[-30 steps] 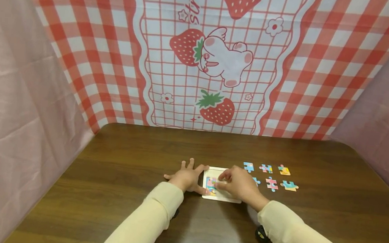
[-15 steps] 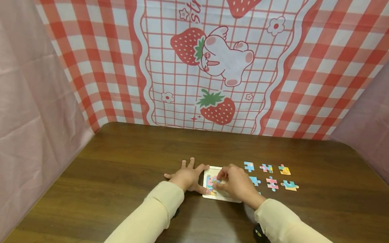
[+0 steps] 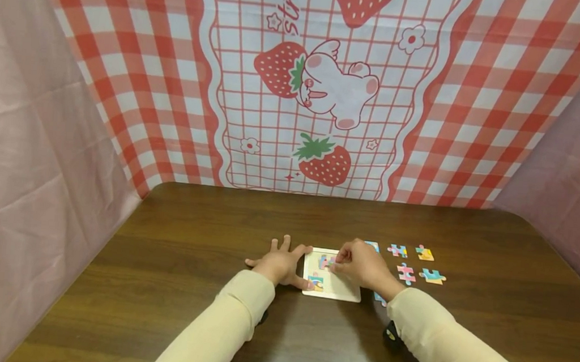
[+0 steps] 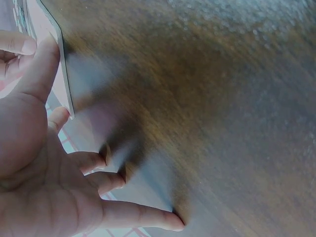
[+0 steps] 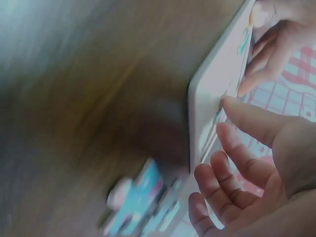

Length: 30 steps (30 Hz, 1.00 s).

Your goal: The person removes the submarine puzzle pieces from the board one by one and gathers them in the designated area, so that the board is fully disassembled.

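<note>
A shallow cream puzzle tray [image 3: 345,292] lies on the table between the hands. One colourful jigsaw piece [image 3: 315,283] sits in its lower left corner. My left hand [image 3: 278,264] lies with fingers spread at the tray's left side, thumb over the lower left edge and index finger touching the upper left corner. Above the tray, my right hand [image 3: 365,267] pinches a pink and blue puzzle piece [image 3: 325,262] between thumb and index finger; the right wrist view shows that puzzle piece [image 5: 218,114] almost edge-on. Its other fingers are loosely curled.
Right of the tray lie several loose pieces: a pink one [image 3: 406,274], a teal one [image 3: 432,276], a yellow one [image 3: 424,253] and another pink one [image 3: 398,251]. Blue pieces [image 3: 380,299] are partly hidden by the right hand. A checked strawberry cloth [image 3: 322,166] hangs behind the table.
The right hand has moved slightly up and right, carrying the pinched piece away from the piece in the corner, towards the tray's upper part. The left hand stays in place.
</note>
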### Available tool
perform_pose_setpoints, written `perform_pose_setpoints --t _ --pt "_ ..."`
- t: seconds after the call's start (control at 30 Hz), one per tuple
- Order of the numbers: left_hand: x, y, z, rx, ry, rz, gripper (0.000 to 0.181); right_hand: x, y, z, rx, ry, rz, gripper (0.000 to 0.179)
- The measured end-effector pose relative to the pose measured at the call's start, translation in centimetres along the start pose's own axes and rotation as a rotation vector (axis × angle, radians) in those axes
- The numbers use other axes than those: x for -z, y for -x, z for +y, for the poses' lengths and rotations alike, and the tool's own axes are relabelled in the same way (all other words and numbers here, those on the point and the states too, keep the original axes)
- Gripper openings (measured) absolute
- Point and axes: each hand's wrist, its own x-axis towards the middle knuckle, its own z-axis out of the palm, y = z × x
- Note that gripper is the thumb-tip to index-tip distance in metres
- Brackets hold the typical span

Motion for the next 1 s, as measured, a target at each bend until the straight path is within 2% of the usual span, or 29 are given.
perform_pose_setpoints --t 0.07,0.3,0.4,0.63,1.0 --pt "0.0 0.0 0.0 0.001 -0.002 0.0 0.085 0.4 -0.1 0.5 0.003 0.02 -0.002 0.016" --pt "0.1 0.1 0.1 -0.002 0.01 -0.007 0.085 0.8 -0.3 1.4 0.111 0.059 -0.041 0.024" --pt "0.1 0.1 0.2 -0.005 0.015 -0.01 0.085 0.9 -0.2 1.5 0.132 0.063 -0.055 0.023" --pt "0.1 0.1 0.2 0.004 0.009 -0.019 0.084 0.9 -0.2 2.0 0.12 0.011 -0.085 0.024" --pt "0.2 -0.1 0.1 -0.002 0.015 -0.023 0.085 1.7 0.1 3.0 0.229 -0.054 -0.088 0.021"
